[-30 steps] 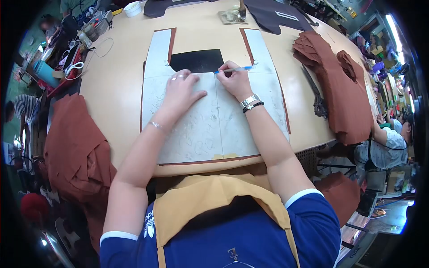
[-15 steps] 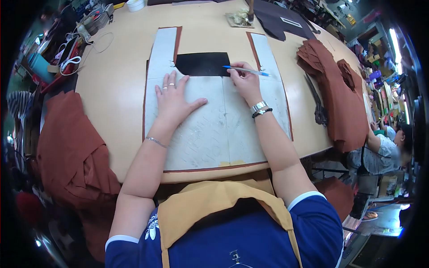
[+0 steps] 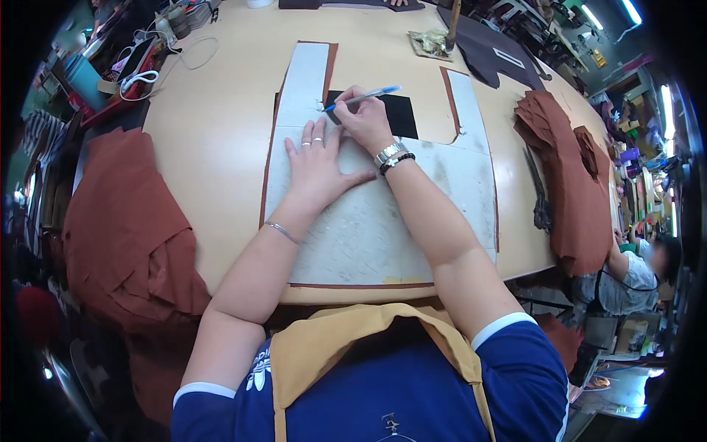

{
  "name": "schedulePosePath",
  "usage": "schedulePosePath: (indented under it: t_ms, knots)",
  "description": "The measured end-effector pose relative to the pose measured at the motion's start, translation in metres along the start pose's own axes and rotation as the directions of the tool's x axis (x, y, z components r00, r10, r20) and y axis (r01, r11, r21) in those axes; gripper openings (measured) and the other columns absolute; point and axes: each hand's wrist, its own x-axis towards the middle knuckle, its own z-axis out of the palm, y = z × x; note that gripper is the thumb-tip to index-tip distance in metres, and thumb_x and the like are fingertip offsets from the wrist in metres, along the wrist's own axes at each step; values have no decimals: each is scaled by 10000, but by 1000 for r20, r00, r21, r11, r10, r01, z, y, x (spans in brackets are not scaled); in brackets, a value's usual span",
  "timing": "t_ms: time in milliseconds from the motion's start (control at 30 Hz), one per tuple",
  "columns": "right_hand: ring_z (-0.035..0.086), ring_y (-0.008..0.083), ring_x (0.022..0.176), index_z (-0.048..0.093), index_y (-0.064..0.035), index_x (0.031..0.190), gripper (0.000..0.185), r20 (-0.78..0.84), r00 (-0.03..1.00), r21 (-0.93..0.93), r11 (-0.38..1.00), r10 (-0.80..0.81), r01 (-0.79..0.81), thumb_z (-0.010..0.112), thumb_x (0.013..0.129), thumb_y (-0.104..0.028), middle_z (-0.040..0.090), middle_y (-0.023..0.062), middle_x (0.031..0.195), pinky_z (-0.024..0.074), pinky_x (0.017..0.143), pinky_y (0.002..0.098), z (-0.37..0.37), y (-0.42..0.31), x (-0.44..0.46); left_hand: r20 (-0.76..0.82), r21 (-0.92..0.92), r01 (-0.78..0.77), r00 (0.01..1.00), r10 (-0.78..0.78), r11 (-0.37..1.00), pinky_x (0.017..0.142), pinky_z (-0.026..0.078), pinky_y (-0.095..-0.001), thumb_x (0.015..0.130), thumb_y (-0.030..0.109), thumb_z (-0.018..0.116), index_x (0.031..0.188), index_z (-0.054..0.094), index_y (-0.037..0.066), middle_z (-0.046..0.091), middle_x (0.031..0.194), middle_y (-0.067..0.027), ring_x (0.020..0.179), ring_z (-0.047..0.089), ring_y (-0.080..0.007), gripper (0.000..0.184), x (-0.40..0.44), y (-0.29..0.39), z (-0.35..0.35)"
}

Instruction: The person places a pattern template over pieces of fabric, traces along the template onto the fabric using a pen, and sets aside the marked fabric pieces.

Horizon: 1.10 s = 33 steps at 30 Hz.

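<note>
A grey-white pattern template (image 3: 383, 228) with two upright arms lies over reddish-brown material (image 3: 331, 62), whose edges show around it. My left hand (image 3: 317, 166) rests flat on the template with fingers spread, below its left arm. In my right hand (image 3: 361, 121) is a blue pen (image 3: 379, 93), its tip at the inner edge of the template's left arm. Under the notch between the arms shows a black piece (image 3: 401, 116), partly hidden by my right hand.
Folded reddish-brown material hangs over the table's left edge (image 3: 129, 221), and another stack (image 3: 574, 191) lies right. Beside that stack are dark scissors (image 3: 541, 199). A brush (image 3: 453, 26) stands on a small pad (image 3: 431, 44) at the back. Another person (image 3: 637, 272) is at far right.
My right hand has moved the pen left, from the notch's right side to the template's left arm. My left hand stays flat on the template. The whole view has shifted slightly.
</note>
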Motion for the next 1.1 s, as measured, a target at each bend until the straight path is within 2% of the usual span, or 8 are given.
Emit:
schedulePosePath:
  t_ms: [333,433,533,633,733,933,1033,1100]
  knots:
    - [636,121,585,662,-35,878,183,-27,999,-141,990,-33,29,658,803,-202,671,80,663,511,580,265,1,-8,-2,-14,2,1,1000,-1,1000,1077,145,-680,669,778,621,1480,286,73,285,1508,-202,1439,186,-348,1125,1,-1,5]
    - [636,126,590,662,-36,874,181,-38,998,-23,999,-45,44,657,801,-202,665,86,654,509,575,268,4,-2,-2,-16,2,6,1000,-6,1000,1077,144,-680,671,778,619,1480,286,75,281,1510,-201,1440,182,-351,1123,0,-1,6]
    - [630,121,591,661,-35,868,181,-7,994,-114,988,-105,103,657,803,-204,662,83,652,501,568,265,4,-2,-1,-21,2,2,1000,-2,1000,1075,142,-682,672,779,616,1481,282,73,277,1513,-201,1441,177,-351,1125,1,-1,7]
    - [634,192,553,661,-37,834,188,-80,990,-167,981,-116,101,654,789,-220,657,120,646,511,556,311,5,-4,-1,-6,10,2,1000,-2,1000,1077,139,-682,670,789,607,1484,277,70,271,1517,-199,1443,169,-350,1135,1,-1,6]
    - [648,199,568,657,-36,822,184,-111,990,-26,996,-85,83,651,787,-217,658,118,644,517,565,314,6,3,-1,7,17,0,1000,0,1000,1079,136,-681,667,795,601,1486,274,64,272,1518,-197,1444,171,-349,1146,1,-1,6]
    - [645,159,600,656,-35,850,182,-44,996,-140,988,-72,65,652,795,-208,662,102,660,516,583,293,4,-4,-2,-34,3,-2,999,2,1000,1085,130,-677,670,786,609,1473,309,93,263,1525,-196,1440,184,-352,1103,0,-2,9]
    - [641,117,640,656,-27,867,155,-135,991,86,996,-13,25,665,822,-175,671,68,688,513,589,270,2,2,0,39,-21,11,999,-10,1000,1091,126,-673,679,765,625,1453,347,111,263,1523,-200,1441,183,-348,1050,-1,1,-3]
    - [629,98,657,654,-23,883,138,-148,988,335,942,40,12,668,841,-154,672,46,712,508,596,252,-11,6,-3,-9,-17,-4,1000,4,1000,1095,124,-670,687,747,638,1441,366,115,264,1520,-204,1443,181,-347,1021,-1,-1,3]
